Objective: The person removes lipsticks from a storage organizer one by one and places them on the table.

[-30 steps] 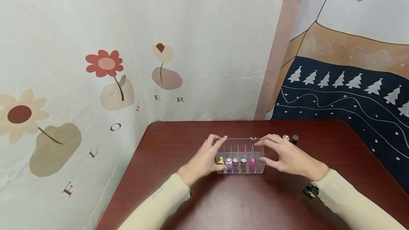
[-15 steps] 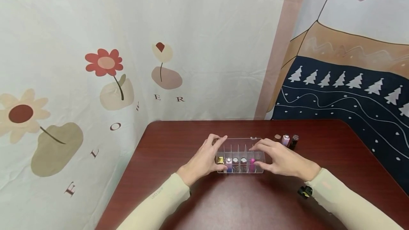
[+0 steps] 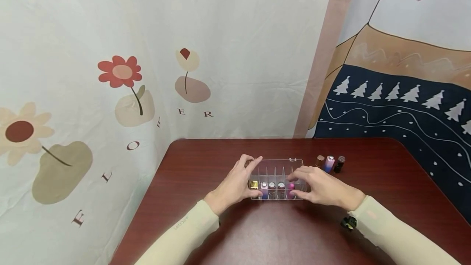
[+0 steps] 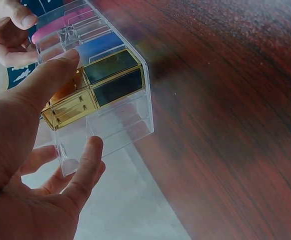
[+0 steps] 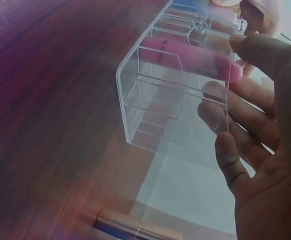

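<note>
A clear divided lipstick organizer [image 3: 276, 169] stands on the table, holding several lipsticks, among them a gold-and-black one [image 4: 108, 82] and a pink one [image 5: 190, 59]. My left hand [image 3: 233, 183] grips the organizer's left end, thumb in front and fingers toward the back. At the opposite end, my right hand [image 3: 320, 185] has its thumb and fingers bent around the pink lipstick's top. The left wrist view shows this tip between the right thumb and a finger, apparently with a gap. Some right fingertips [image 5: 213, 112] appear through the clear plastic.
Behind the right hand, a brown-capped lipstick [image 3: 320, 160], a pink-and-blue lipstick [image 3: 329, 163] and a black lipstick [image 3: 339, 164] stand on the dark red table [image 3: 206, 154]. A printed cloth [image 3: 250, 72] hangs beyond the table's back edge.
My right hand has moved left from the organizer's right end to around the pink lipstick's top, uncovering the lipsticks behind it. The left hand stays where it was.
</note>
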{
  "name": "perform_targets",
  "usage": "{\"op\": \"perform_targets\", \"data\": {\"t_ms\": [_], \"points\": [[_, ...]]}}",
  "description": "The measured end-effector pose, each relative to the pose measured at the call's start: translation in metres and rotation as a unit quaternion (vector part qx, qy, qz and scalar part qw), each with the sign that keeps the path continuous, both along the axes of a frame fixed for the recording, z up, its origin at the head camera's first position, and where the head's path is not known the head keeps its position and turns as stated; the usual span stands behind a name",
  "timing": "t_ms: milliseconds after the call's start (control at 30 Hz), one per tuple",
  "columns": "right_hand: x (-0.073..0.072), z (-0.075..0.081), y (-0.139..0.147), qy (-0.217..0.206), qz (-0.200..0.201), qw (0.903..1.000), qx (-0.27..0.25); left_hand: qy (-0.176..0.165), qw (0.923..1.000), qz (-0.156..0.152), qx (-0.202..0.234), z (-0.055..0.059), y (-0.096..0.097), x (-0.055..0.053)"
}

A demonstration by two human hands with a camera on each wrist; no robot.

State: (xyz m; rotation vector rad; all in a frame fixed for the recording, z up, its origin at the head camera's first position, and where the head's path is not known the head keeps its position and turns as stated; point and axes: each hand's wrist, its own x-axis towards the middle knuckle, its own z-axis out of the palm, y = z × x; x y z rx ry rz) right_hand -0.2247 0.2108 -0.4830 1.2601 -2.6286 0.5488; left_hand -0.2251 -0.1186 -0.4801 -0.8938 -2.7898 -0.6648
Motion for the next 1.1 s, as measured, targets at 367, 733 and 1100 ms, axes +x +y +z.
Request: {"op": "perform_targets", "data": {"t_ms": [367,733,1100], "points": [[-0.0036,-0.0050,-0.0011,0.012,0.037,0.9988,-0.031,0.003,1.0000,0.003,-0.002,-0.0005,-0.0005,0.0005],[-0.0031,-0.0061,-0.0011,0.001,0.039,0.9982,-0.045,-0.002,1.0000,0.002,0.000,-0.0007,-0.0011,0.0006],[0.0002,0.0001,0.0003,0.003,0.028,0.9985,-0.046,-0.006,1.0000,0.003,-0.002,0.0012,0.0001,0.0016]]}}
